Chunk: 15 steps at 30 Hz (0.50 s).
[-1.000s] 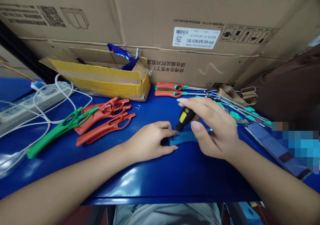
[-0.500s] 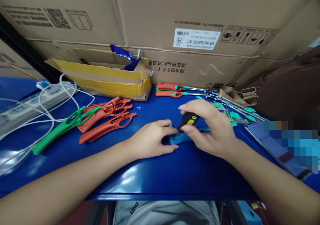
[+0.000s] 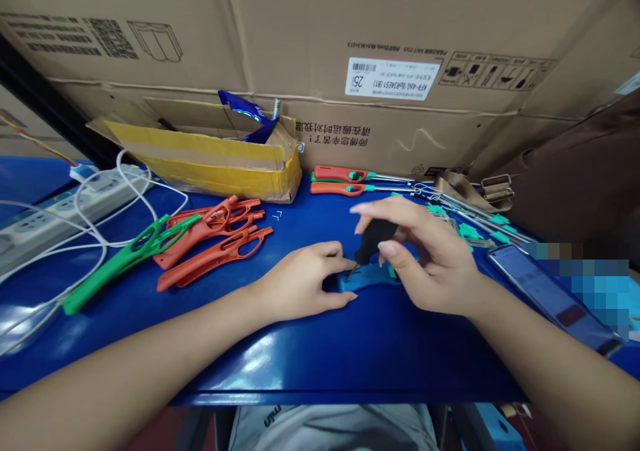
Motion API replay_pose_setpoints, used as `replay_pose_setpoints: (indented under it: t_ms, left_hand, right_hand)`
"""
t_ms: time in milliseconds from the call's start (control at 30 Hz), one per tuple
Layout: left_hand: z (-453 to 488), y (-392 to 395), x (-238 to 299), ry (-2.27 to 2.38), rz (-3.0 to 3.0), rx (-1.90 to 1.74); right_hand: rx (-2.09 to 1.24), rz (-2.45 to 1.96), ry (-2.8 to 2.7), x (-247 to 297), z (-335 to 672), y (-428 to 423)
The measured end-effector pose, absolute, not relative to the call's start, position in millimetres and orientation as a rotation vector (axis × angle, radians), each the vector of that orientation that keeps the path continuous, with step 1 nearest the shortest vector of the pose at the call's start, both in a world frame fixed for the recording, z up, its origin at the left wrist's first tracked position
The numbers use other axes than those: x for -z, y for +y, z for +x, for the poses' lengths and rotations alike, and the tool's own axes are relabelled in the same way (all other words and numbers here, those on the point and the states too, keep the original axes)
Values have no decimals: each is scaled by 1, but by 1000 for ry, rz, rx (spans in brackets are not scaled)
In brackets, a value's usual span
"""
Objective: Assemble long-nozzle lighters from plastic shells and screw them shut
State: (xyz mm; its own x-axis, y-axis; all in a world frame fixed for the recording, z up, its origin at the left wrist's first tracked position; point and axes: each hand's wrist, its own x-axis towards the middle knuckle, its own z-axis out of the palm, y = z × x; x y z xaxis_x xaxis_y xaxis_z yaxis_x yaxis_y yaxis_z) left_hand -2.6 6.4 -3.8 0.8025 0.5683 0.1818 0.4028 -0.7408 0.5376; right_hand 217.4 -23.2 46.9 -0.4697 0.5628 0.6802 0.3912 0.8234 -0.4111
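My left hand [image 3: 313,281] is closed on the end of a blue lighter body [image 3: 367,277], pinning it flat on the table between thumb and fingers. Above it, my right hand [image 3: 425,254] grips a short black screwdriver [image 3: 374,239] by its handle. The thin shaft slants down to the left, its tip at the blue body near my left fingers. A bit of green shows on the blue body beside my right thumb. The body's far end is hidden behind my right hand.
Orange lighter shells [image 3: 215,257] and a green shell [image 3: 125,264] lie at left, by a power strip [image 3: 65,204] with white cables. A yellow-taped box [image 3: 200,164] stands behind. Assembled lighters [image 3: 345,189], metal rods with green parts [image 3: 470,231] and a phone [image 3: 550,297] lie toward the right.
The screwdriver handle has rotated, its yellow marking turned out of sight. My right thumb and fingers have shifted around it. My left hand holds the blue body in the same place.
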Motion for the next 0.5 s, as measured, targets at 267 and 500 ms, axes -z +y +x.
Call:
replay_pose_setpoints:
  t_ms: [267, 500]
  left_hand:
    - [-2, 7, 6, 723, 2491, -477]
    - [-2, 6, 7, 747, 2487, -488]
  right_hand:
    - [-75, -695, -2302, -56, 222, -25]
    - [85, -727, -2107, -54, 221, -24]
